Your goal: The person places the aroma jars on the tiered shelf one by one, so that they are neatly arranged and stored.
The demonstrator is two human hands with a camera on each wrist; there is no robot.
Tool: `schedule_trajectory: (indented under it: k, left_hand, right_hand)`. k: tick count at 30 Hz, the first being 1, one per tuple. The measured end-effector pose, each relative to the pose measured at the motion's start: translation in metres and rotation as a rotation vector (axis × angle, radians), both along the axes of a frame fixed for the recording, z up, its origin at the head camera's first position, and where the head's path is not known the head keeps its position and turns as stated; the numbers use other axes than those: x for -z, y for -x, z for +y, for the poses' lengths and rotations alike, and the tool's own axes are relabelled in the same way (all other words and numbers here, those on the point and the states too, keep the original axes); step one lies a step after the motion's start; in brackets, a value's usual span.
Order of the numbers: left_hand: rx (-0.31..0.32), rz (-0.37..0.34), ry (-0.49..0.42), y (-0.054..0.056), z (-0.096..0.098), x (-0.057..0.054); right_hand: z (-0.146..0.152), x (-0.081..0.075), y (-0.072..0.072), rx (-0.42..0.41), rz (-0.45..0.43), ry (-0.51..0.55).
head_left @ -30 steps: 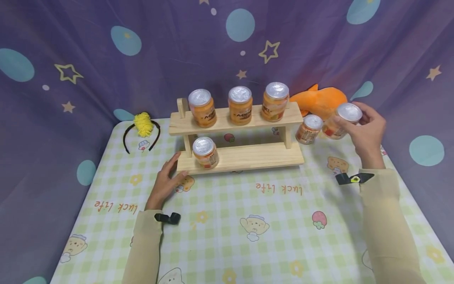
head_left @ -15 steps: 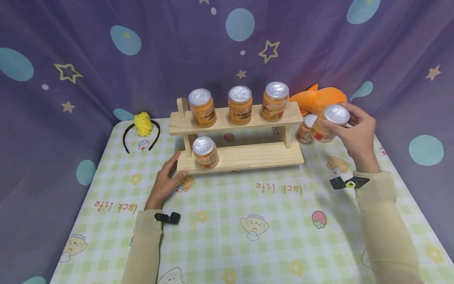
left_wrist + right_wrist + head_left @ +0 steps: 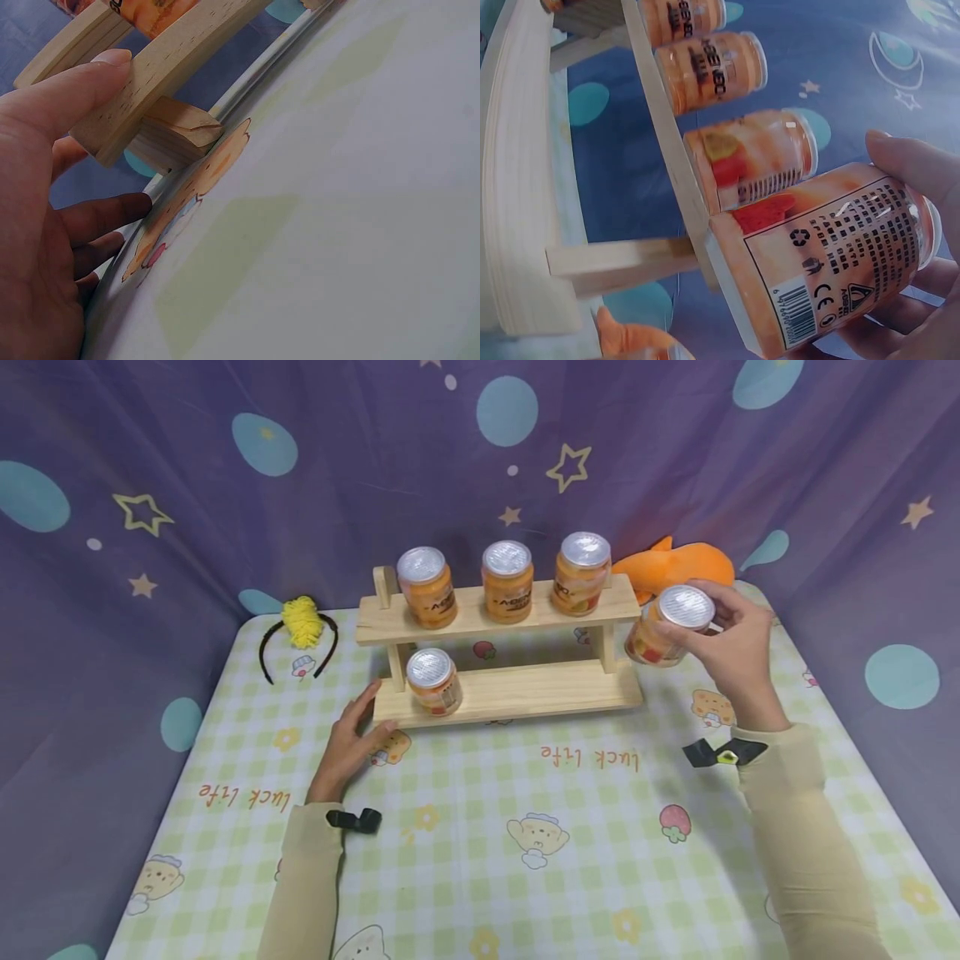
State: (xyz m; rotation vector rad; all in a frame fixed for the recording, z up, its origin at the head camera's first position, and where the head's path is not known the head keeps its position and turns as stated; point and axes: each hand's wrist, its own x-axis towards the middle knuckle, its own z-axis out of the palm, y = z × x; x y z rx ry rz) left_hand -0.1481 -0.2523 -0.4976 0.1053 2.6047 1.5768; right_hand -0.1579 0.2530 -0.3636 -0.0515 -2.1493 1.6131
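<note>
My right hand (image 3: 738, 647) grips an orange-labelled can (image 3: 684, 614) with a silver lid, thumb on one side and fingers on the other. It is held off the table, right of the two-tier wooden shelf (image 3: 547, 687). Behind it, another such can (image 3: 637, 649) stands mostly hidden. In the right wrist view the held can (image 3: 817, 259) shows its barcode. My left hand (image 3: 351, 739) holds the lower board's left end between thumb and index finger; the other fingers are spread. Three cans (image 3: 507, 585) stand on the upper board. One can (image 3: 434, 685) is at the lower board's left.
An orange plush toy (image 3: 682, 567) lies at the back right, behind the held can. A black headband (image 3: 330, 647) with a yellow yarn tuft (image 3: 303, 622) lies at the back left. A purple patterned curtain (image 3: 337, 485) surrounds the checked tablecloth (image 3: 480, 860).
My right hand has moved left with the can, towards the shelf, so the can now covers most of the standing one. The left hand has stayed put.
</note>
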Motion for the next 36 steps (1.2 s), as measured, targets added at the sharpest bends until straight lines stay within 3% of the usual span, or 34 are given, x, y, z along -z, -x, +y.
schedule_trajectory:
  k: [9,29,36]
  left_hand:
    - [-0.004,0.028,0.009,0.003,-0.004,0.009]
    - [-0.008,0.044,0.021,0.002,-0.004,0.008]
    - [-0.012,0.045,0.022,0.002,-0.004,0.009]
  right_hand:
    - [-0.017,-0.001,0.0,-0.082,0.008,-0.002]
    - [-0.063,0.007,0.005,-0.264,0.009,-0.012]
    - [-0.078,0.01,0.006,-0.302,-0.038,-0.01]
